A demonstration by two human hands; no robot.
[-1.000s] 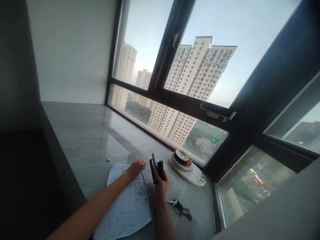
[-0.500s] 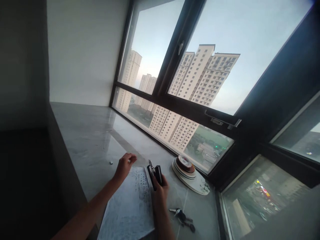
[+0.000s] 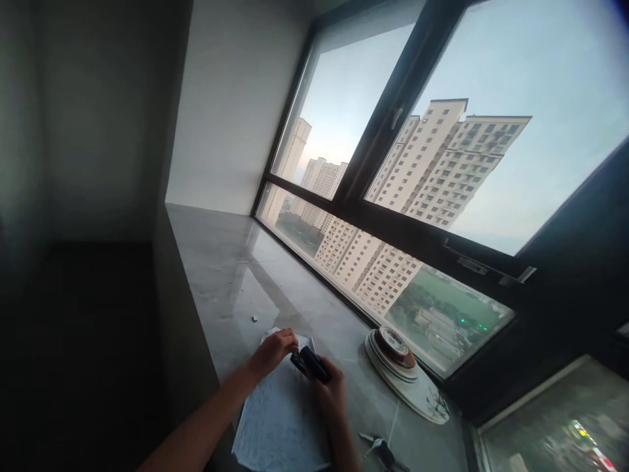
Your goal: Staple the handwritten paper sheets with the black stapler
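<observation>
My right hand (image 3: 333, 383) grips a black stapler (image 3: 314, 364) that is opened, its two arms spread apart and pointing up and left. My left hand (image 3: 276, 351) is closed in a pinch at the far end of the stapler's lower arm. What its fingertips hold, if anything, is too small to make out. Beneath both hands lie sheets of paper (image 3: 280, 419) covered in writing. Just beyond my left hand, a small whitish piece (image 3: 254, 318) rests on the grey stone ledge (image 3: 216, 255).
To the right, a stack of plates and lids (image 3: 393, 367) sits by the window, topped by a round dial (image 3: 393, 339). A bunch of keys (image 3: 381, 451) lies near the front right. The ledge drops off on its left side, and a dark-framed window (image 3: 344, 196) borders the right.
My left hand has moved from beside the stapler to its far end. The stapler has tilted in my right hand, and its silver part no longer shows. The view has swung left.
</observation>
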